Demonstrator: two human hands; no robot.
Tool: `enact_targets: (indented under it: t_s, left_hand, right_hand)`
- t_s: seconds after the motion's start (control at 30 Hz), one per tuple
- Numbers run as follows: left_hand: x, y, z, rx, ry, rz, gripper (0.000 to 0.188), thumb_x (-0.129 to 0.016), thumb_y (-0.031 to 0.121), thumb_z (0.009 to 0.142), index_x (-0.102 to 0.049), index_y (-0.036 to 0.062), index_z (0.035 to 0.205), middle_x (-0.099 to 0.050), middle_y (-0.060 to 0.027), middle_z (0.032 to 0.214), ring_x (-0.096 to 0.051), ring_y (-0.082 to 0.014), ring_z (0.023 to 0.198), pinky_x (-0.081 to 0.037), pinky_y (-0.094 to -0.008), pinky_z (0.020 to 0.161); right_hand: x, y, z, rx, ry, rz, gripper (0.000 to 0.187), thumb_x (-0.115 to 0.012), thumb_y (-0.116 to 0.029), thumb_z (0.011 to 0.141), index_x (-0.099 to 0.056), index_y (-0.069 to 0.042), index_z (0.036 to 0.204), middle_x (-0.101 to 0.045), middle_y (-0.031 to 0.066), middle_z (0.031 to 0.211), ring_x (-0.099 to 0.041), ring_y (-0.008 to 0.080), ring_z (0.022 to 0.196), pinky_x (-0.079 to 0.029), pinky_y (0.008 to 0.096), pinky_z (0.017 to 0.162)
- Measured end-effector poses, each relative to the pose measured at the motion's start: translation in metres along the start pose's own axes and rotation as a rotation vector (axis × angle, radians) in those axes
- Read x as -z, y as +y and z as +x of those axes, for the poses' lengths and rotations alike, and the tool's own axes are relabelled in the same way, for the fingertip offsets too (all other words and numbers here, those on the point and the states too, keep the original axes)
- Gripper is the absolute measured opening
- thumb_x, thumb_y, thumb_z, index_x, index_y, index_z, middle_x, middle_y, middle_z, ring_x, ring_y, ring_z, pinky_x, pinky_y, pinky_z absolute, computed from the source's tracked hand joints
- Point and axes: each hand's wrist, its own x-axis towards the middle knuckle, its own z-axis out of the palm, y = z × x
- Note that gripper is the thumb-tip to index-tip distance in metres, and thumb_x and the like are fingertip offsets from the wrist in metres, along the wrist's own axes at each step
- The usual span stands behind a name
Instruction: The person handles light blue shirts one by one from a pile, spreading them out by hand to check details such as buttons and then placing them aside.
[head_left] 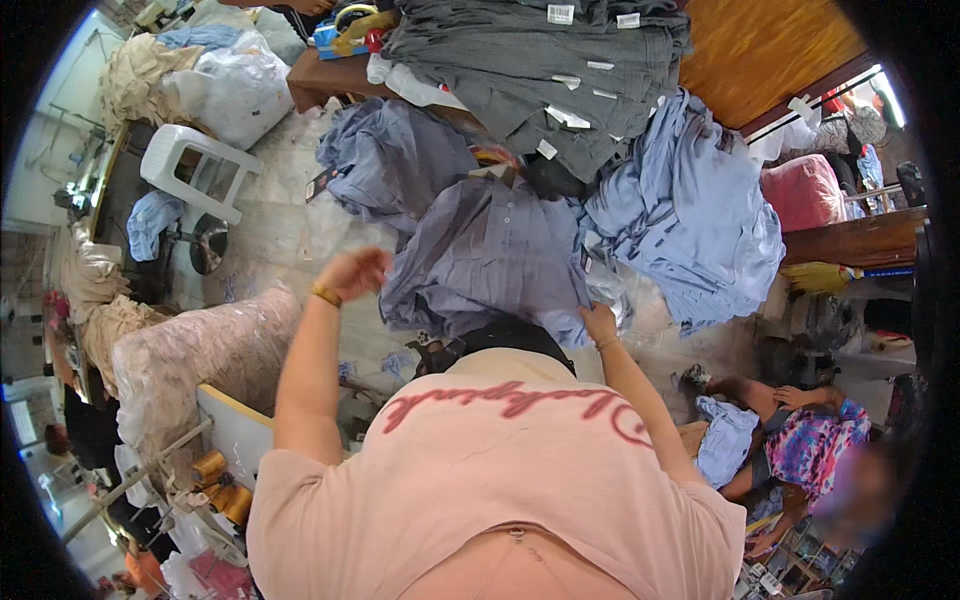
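Observation:
A blue-grey button-up shirt [480, 255] lies spread in front of my body, its button placket running up the middle. At its lower right corner, my right hand [599, 322] is closed on the fabric edge. My left hand [357, 272], with a yellow band at the wrist, is raised just off the shirt's left side; its fingers are loosely bent and apart, with nothing seen in them. Behind the shirt on the left sits a bunched blue shirt [390, 160] with a dark tag. A large heap of light blue shirts [690, 220] is at the right.
Dark grey garments with white tags [540, 70] are stacked at the far side. A white plastic stool [195, 160] stands far left, near a big wrapped bundle [210, 350]. Another person [815, 440] sits at the right with a light blue garment [725, 440].

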Motion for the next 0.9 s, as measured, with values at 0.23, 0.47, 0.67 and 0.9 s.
enact_targets:
  t_s: [0.23, 0.47, 0.67, 0.9]
  left_hand:
    - [0.012, -0.136, 0.062, -0.190, 0.722, 1.310, 0.044, -0.058, 0.030, 0.076, -0.051, -0.0046, 0.101, -0.059, -0.0164, 0.091, -0.057, -0.0309, 0.082, -0.045, -0.0370, 0.075]
    - [-0.048, -0.124, 0.083, -0.747, 1.541, 0.260, 0.064, -0.064, 0.028, 0.071, -0.037, -0.0038, 0.120, -0.040, -0.0241, 0.120, -0.042, -0.0340, 0.109, -0.034, -0.0359, 0.090]
    - [-0.057, -0.100, 0.046, -0.257, 1.485, 0.816, 0.054, -0.065, 0.025, 0.069, -0.048, 0.0003, 0.114, -0.039, -0.0200, 0.120, -0.041, -0.0280, 0.108, -0.034, -0.0361, 0.089]
    - [-0.020, -0.019, -0.008, -0.617, 0.840, 0.362, 0.022, -0.057, 0.020, 0.078, -0.055, -0.0012, 0.083, -0.056, -0.0051, 0.077, -0.051, -0.0146, 0.071, -0.040, -0.0253, 0.067]
  right_hand:
    - [0.007, -0.015, 0.043, -0.054, -0.005, 0.456, 0.028, -0.052, -0.027, 0.075, -0.056, 0.001, 0.073, -0.054, 0.0150, 0.062, -0.053, 0.0273, 0.052, -0.040, 0.0365, 0.048]
    - [0.051, -0.056, 0.045, -0.306, -0.515, 0.777, 0.024, -0.066, -0.023, 0.069, -0.052, -0.005, 0.064, -0.041, 0.0007, 0.048, -0.034, 0.0116, 0.033, -0.028, 0.0287, 0.032]
    - [0.051, -0.012, 0.040, -0.170, -0.354, 0.742, 0.023, -0.064, -0.022, 0.071, -0.056, -0.002, 0.081, -0.050, 0.0031, 0.061, -0.037, 0.0112, 0.035, -0.028, 0.0265, 0.031]
    - [0.016, -0.024, 0.052, -0.312, -0.355, 0.702, 0.026, -0.062, -0.025, 0.074, -0.054, -0.002, 0.083, -0.046, 0.0031, 0.054, -0.036, 0.0121, 0.033, -0.028, 0.0268, 0.031]
